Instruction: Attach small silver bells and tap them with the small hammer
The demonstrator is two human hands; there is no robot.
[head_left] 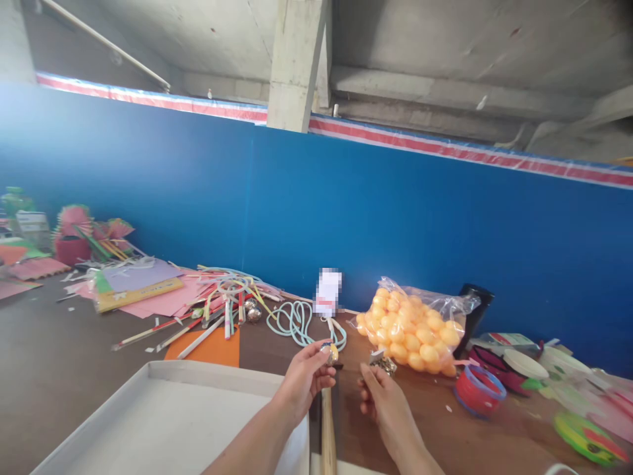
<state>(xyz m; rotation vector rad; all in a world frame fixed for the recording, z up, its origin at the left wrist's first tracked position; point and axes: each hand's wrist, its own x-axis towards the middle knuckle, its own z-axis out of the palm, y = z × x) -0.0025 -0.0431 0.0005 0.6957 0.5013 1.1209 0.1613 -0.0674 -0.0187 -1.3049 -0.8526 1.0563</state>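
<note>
My left hand (pixel 307 377) pinches a small shiny gold ball (pixel 330 354), perhaps a jingle bell, between thumb and fingertips. To its right, my right hand (pixel 383 396) is closed, thumb against curled fingers; what it may hold is too small to make out. Just beyond those fingers lies a small clear packet of shiny metallic pieces (pixel 386 365). Two similar shiny balls (pixel 254 313) rest on the table farther left. Below my left hand, a wooden stick (pixel 328 429) points toward me.
At the left front lies a white shallow tray (pixel 198 367). Behind my hands are a coiled pale-blue cord (pixel 291 324) and a clear bag of orange balls (pixel 413 333). A red-and-blue tape roll (pixel 479 390) stands right. Paper and sticks (pixel 163 290) clutter the left; a blue partition (pixel 395 218) rises behind.
</note>
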